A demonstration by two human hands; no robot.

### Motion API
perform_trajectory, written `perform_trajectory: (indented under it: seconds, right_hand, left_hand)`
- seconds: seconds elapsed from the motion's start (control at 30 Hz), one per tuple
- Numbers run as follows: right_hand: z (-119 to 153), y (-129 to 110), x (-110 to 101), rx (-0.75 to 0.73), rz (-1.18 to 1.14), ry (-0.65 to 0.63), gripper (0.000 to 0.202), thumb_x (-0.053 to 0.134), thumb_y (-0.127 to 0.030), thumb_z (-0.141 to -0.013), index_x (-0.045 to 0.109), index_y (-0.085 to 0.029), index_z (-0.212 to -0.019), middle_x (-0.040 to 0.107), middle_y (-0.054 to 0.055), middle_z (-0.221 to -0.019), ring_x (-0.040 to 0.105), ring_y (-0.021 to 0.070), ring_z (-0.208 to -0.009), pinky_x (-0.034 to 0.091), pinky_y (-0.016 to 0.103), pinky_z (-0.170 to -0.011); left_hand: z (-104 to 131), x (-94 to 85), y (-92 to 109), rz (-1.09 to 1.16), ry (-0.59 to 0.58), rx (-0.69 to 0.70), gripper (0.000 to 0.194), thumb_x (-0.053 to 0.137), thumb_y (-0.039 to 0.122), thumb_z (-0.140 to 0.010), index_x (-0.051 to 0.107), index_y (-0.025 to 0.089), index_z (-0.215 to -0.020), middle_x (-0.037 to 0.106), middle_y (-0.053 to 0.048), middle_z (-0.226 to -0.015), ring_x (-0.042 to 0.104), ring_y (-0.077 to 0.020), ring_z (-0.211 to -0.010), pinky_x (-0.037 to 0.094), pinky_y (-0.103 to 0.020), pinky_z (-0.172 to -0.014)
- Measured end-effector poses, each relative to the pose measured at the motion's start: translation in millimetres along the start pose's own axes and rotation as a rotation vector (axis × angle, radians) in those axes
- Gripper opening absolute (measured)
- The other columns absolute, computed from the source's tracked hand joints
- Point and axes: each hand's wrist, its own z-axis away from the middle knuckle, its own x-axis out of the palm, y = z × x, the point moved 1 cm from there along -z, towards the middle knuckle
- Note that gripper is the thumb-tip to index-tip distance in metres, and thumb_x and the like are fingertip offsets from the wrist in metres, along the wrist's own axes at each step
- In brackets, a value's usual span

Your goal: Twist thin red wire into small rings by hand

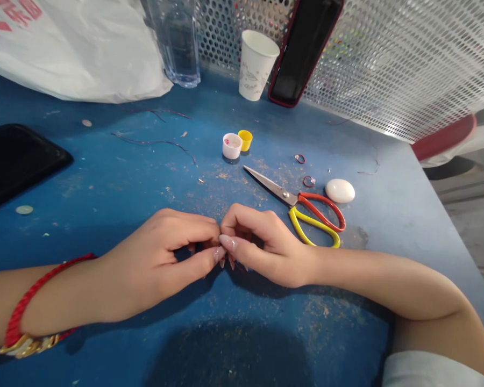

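Note:
My left hand and my right hand meet fingertip to fingertip over the blue table. Thumb and forefinger are pinched on each side. Whatever sits between them is hidden by the fingers; a bit of dark red shows faintly below. Just beyond my right hand lie scissors with one red and one yellow handle, blades partly apart. Two small dark red cord rings, each with a clear bead, rest past the scissors. A white cap holding small beads stands beside a yellow cap.
A white egg-shaped object lies right of the scissors. Thin dark cords trail across the left. At the back stand a plastic bag, a clear bottle, a paper cup and a black case. A black phone-like slab lies left.

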Motion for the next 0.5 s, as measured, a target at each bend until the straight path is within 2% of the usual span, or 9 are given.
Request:
perform_trajectory:
  seconds: [0.5]
  right_hand:
    - [0.9,0.2,0.8,0.008,0.000,0.005,0.026,0.065,-0.040,-0.104,0.051,-0.022,-0.092,0.059,-0.004,-0.074,0.048,0.0108,-0.065,0.040,0.023,-0.061]
  left_hand:
    - [-2.0,-0.3,0.9,0.024,-0.001,-0.009,0.029,0.057,0.024,-0.100,0.067,0.021,-0.073,0.063,0.004,-0.067,0.056,-0.0121,-0.060,0.040,-0.025,-0.056]
